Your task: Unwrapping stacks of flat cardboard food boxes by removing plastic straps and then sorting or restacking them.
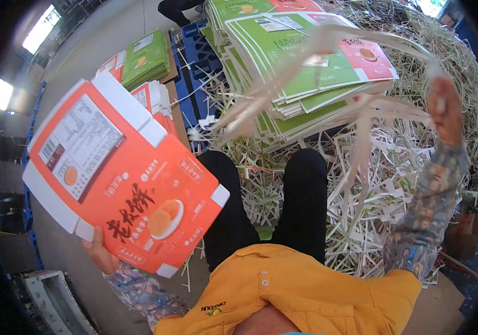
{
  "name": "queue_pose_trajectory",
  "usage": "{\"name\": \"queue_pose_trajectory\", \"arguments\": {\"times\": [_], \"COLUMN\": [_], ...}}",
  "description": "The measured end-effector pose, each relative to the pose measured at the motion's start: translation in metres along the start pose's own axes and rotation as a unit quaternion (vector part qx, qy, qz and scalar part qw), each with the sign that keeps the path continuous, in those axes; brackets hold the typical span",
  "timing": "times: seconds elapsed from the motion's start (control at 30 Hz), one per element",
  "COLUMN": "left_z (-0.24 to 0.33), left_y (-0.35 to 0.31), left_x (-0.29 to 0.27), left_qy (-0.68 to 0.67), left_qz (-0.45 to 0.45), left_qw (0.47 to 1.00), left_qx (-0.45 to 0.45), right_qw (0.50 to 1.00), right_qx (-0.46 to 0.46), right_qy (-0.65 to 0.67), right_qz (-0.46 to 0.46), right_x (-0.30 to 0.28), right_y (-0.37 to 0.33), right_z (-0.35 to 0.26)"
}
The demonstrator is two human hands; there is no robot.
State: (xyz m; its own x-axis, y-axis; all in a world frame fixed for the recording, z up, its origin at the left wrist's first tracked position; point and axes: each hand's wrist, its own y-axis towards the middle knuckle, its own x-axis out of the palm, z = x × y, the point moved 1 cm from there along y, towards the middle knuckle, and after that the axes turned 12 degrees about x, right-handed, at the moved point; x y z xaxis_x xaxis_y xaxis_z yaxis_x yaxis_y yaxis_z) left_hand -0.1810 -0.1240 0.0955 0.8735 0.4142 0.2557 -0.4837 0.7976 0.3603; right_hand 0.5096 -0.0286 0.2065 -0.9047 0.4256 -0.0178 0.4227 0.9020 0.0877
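Observation:
My left hand [101, 254] grips the lower edge of a flat, unfolded cardboard box blank [124, 173], orange-red with white flaps and a printed picture of round cakes. It is tilted up at the left, in front of my left knee. My right hand [444, 109] is raised at the far right, closed on long pale paper strips [362, 114]. These strips sweep leftward in the air, smeared by motion, across a tall stack of green and pink box blanks [300, 61].
A big heap of shredded paper strips [445, 50] rises at the back right, and more scraps [373, 223] lie around my legs. Smaller stacks of green blanks [146, 58] and red blanks [158, 100] sit beside a blue pallet [194, 56]. Another person's dark-clad leg [174, 11] shows at the top.

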Motion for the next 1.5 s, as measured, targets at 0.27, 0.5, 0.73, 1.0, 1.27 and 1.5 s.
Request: {"name": "queue_pose_trajectory", "arguments": {"times": [0.27,0.5,0.73,1.0,1.27,1.5], "left_z": [-0.007,-0.027,-0.077,-0.209,-0.238,-0.225], "left_y": [0.031,0.05,0.051,0.001,-0.012,-0.03], "left_x": [0.05,0.169,0.285,0.337,0.315,0.308], "left_qy": [-0.033,-0.151,-0.326,-0.215,-0.094,-0.101], "left_qz": [-0.02,-0.117,-0.265,-0.363,-0.332,-0.329], "left_qw": [0.998,0.981,0.899,0.822,0.886,0.891], "left_qx": [0.047,0.018,-0.128,-0.382,-0.309,-0.296], "right_qw": [0.927,0.564,0.852,0.928,0.965,0.941], "right_qx": [-0.131,0.101,-0.041,0.369,0.249,0.321], "right_qy": [0.014,-0.566,-0.454,-0.022,-0.072,0.035], "right_qz": [0.351,0.592,0.259,-0.045,-0.049,-0.097], "right_x": [-0.384,-0.415,-0.268,0.024,0.077,0.093], "right_y": [-0.11,-0.242,-0.127,-0.071,-0.083,-0.086], "right_z": [-0.053,-0.066,0.053,0.227,0.231,0.233]}}
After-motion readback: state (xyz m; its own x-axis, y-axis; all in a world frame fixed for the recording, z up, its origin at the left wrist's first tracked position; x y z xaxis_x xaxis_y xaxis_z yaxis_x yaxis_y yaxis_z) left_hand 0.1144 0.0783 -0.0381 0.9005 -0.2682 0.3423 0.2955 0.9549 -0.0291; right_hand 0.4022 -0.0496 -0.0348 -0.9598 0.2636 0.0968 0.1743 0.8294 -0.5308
